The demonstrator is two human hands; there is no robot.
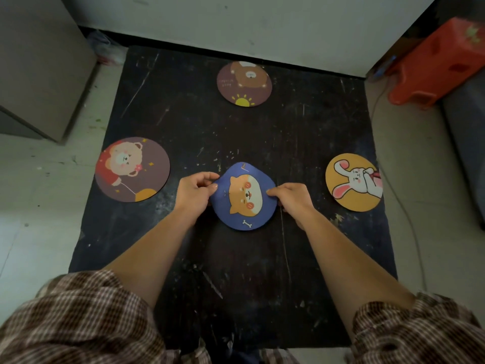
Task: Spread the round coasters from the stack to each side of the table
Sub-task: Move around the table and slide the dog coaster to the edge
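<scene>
The dark, scratched table [183, 122] carries three round coasters that lie flat: a brown bear coaster [244, 84] at the far side, a teddy bear coaster [132, 169] at the left edge and a yellow rabbit coaster [353, 182] at the right edge. They are well apart from each other.

Left hand [196, 191] and right hand [291, 198], each in pinching grip.

This looks like a plain room in a home, dimly lit. A low, scratched black counter [183, 122] stands against a pale wall [262, 19] on a stained, light tiled floor [47, 206]. A red plastic stool [433, 64] sits in the right corner, a grey cabinet [39, 69] on the left, and a loose cable [409, 219] trails across the floor.
</scene>
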